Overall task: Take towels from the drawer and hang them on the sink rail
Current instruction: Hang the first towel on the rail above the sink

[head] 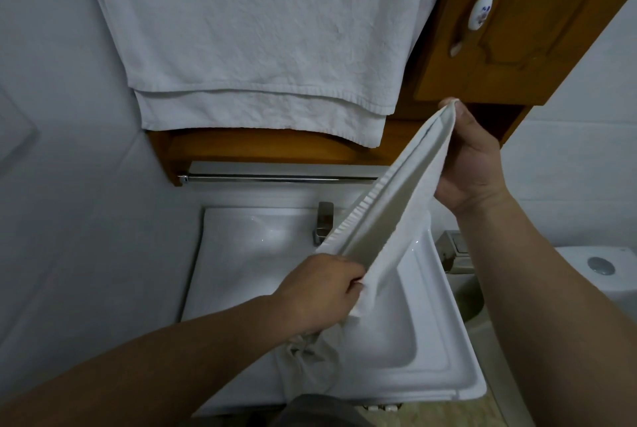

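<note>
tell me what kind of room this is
Most likely a small home bathroom: a white sink with a metal faucet, a toilet at right, and a large white towel hanging above.

Small bathroom, kinda dim, plain white tiled walls (69, 116). Wooden cabinet (517, 47) up top with a ceramic handle (480, 13), white toilet (599, 275) off right, beige floor (482, 413) below.

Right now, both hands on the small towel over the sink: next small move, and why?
Probably lift the small towel toward the bare rail. Left hand and right hand hold it stretched above the sink, below the rail; nothing hangs there yet.
</note>
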Action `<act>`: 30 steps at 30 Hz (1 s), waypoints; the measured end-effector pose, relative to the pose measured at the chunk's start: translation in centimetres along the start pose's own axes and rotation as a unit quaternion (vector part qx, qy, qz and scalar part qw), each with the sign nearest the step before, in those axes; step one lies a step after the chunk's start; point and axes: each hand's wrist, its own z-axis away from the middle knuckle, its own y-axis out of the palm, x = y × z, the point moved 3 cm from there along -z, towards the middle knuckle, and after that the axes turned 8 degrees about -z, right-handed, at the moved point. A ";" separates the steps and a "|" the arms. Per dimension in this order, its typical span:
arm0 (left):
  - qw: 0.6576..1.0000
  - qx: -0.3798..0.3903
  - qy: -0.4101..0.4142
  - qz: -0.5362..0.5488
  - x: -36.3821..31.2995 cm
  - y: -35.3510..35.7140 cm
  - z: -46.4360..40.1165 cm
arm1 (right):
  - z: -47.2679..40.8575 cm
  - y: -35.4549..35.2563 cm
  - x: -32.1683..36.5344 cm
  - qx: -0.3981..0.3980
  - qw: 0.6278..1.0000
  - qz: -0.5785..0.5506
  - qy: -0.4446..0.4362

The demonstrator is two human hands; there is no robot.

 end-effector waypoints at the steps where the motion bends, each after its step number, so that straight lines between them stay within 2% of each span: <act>1: 1.000 -0.007 -0.012 0.000 0.3 0.0 0.2 | -0.1 -0.1 0.0 0.005 1.000 -0.001 0.004; 7: 0.991 -0.080 -0.105 -0.013 2.8 -0.8 -0.4 | -0.3 0.6 -0.4 0.076 0.996 -0.031 0.041; 11: 0.986 -0.032 -0.165 0.001 4.3 -1.1 -1.2 | -0.6 1.7 -0.9 0.133 0.987 -0.063 0.067; 16: 0.993 -0.010 -0.118 0.022 4.3 -0.1 -1.9 | -1.5 2.1 -1.2 0.162 0.980 -0.050 0.101; 21: 0.991 -0.017 -0.120 0.050 4.5 0.3 -3.1 | -1.6 2.9 -1.6 0.201 0.968 -0.082 0.125; 30: 0.974 -0.042 -0.150 0.164 3.7 -0.6 -2.9 | -2.1 2.4 -1.5 0.163 0.979 -0.071 0.098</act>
